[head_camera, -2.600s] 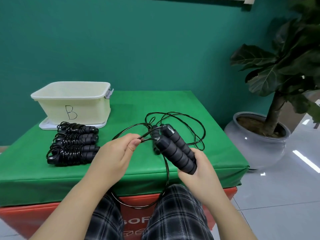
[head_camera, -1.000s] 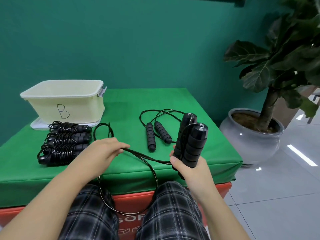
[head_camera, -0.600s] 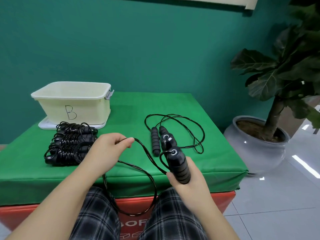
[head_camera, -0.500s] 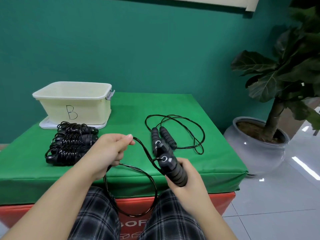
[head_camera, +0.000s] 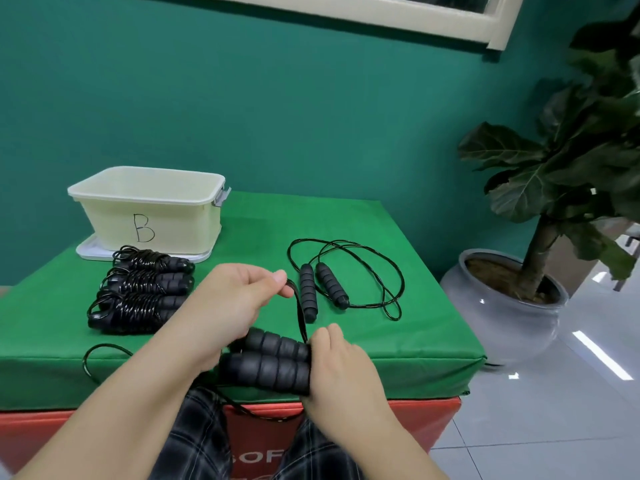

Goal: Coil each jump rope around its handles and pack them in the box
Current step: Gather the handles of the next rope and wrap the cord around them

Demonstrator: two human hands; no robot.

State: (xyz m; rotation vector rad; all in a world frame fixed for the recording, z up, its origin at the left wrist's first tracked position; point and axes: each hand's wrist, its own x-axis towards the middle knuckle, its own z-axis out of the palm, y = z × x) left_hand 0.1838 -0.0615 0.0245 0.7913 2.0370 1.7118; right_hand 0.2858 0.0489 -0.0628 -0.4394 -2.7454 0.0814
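Currently right hand (head_camera: 341, 370) grips paired handles (head_camera: 268, 363) sideways. Left hand (head_camera: 232, 303) pinches the cord (head_camera: 300, 317) above them.

1. Indoor staged work area, likely an office or studio room: teal painted wall (head_camera: 277, 98), cream window frame (head_camera: 381, 12) above.
2. Glossy grey tiled floor (head_camera: 554, 427); potted fiddle-leaf plant (head_camera: 554, 161) in grey ceramic pot (head_camera: 498, 306).
3. Green padded surface (head_camera: 398, 341) on a red base (head_camera: 433, 420).

The jump ropes (head_camera: 138, 292) were black, the box (head_camera: 149, 216) pale cream, the table cover (head_camera: 398, 237) green, the trousers (head_camera: 197, 441) dark plaid
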